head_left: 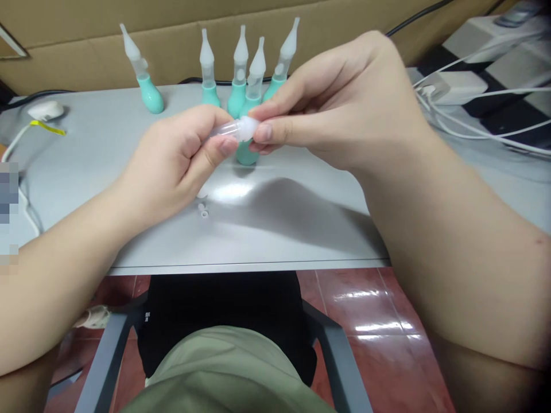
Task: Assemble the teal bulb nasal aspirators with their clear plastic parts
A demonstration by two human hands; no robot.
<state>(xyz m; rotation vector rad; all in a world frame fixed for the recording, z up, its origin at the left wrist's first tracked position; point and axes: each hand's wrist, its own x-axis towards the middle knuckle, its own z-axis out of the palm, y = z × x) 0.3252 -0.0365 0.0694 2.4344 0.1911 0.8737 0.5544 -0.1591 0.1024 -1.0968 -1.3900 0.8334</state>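
My left hand (pixel 166 155) is closed on a clear plastic tube (pixel 227 132), pinched between thumb and fingers above the desk. My right hand (pixel 348 103) pinches a white soft nozzle tip (pixel 248 128) at the tube's right end; fingers cover part of the tip. Just behind my hands stand several nasal aspirators with turquoise bulbs, clear necks and white pointed tips, including a front aspirator (pixel 257 66) partly hidden by my fingers. Another aspirator (pixel 151 94) leans apart to the left. Small white pieces (pixel 204 212) lie on the desk below my left hand.
The grey desk (pixel 267 241) backs onto a cardboard panel (pixel 86 34). White cables and a white charger (pixel 460 86) sit at right. A white computer mouse (pixel 46 110) and a yellow strip (pixel 47 127) are at left. Below is a chair armrest (pixel 340 355).
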